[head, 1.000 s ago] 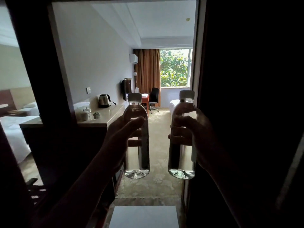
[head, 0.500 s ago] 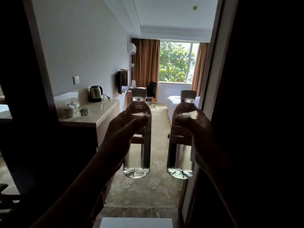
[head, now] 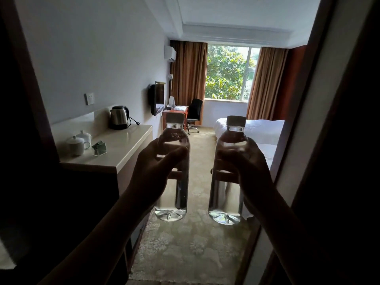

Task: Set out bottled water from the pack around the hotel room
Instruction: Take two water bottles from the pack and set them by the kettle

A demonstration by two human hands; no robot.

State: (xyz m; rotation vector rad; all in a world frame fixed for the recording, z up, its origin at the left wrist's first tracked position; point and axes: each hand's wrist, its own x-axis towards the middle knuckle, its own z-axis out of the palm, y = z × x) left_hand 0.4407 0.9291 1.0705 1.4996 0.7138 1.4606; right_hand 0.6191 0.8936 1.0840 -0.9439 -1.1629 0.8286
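Two clear water bottles with pale caps are held upright in front of me, side by side. My left hand (head: 153, 173) wraps around the left bottle (head: 176, 194) near its upper half. My right hand (head: 248, 171) grips the right bottle (head: 224, 198) the same way. Both bottles look full. The hands and forearms are dark against the bright room beyond. The pack the bottles came from is not in view.
A cream counter (head: 121, 149) on the left carries a kettle (head: 118, 117), two lidded white cups (head: 79, 144) and a small green packet (head: 99, 148). A patterned carpet runs ahead to a desk (head: 177, 112), an office chair (head: 194, 112) and a white bed (head: 259, 130). Dark door frames flank both sides.
I have moved forward through the doorway; the counter, bed and window look closer and more of the room shows. Both hands keep the bottles in the same grip.
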